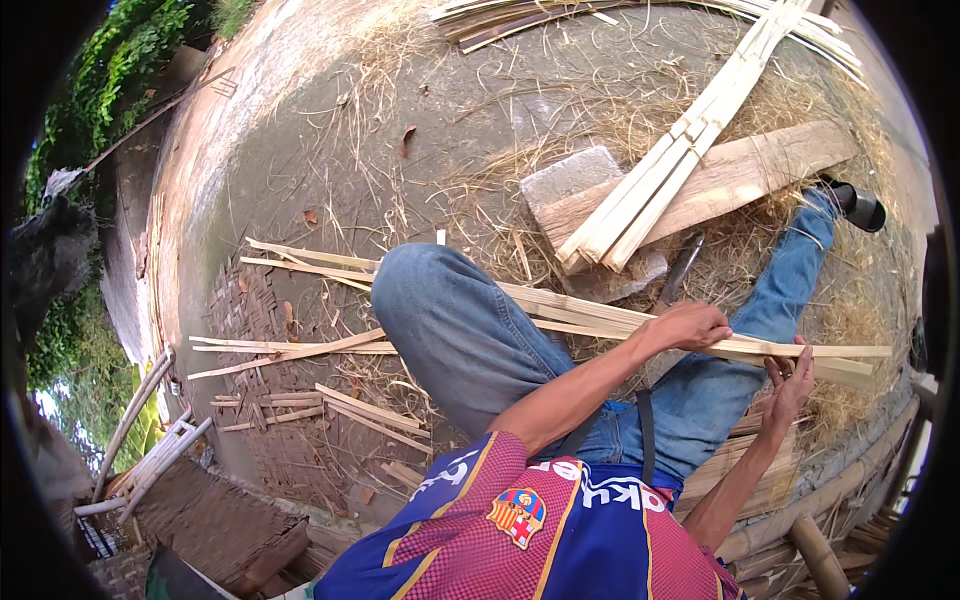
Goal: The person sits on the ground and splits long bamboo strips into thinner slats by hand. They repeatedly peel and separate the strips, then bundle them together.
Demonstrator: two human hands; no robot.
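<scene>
A long bundle of pale split bamboo strips (590,312) lies across my legs, running from beyond my bent left knee to the right. My left hand (690,326) is closed around the strips above my right thigh. Farther along, my right hand (789,388) pinches a bamboo strip (850,351) between thumb and fingers, palm turned up; its fingers partly hide behind the strip. A knife with a dark blade (684,266) rests on the ground just beyond my left hand, beside a concrete block (575,178).
A wooden plank (770,165) leans over the block, with another bamboo bundle (690,135) across it. Loose strips (290,350) lie on a woven mat at the left. Shavings (600,120) litter the ground. Bamboo poles (825,555) stand at lower right; more strips (540,22) lie far off.
</scene>
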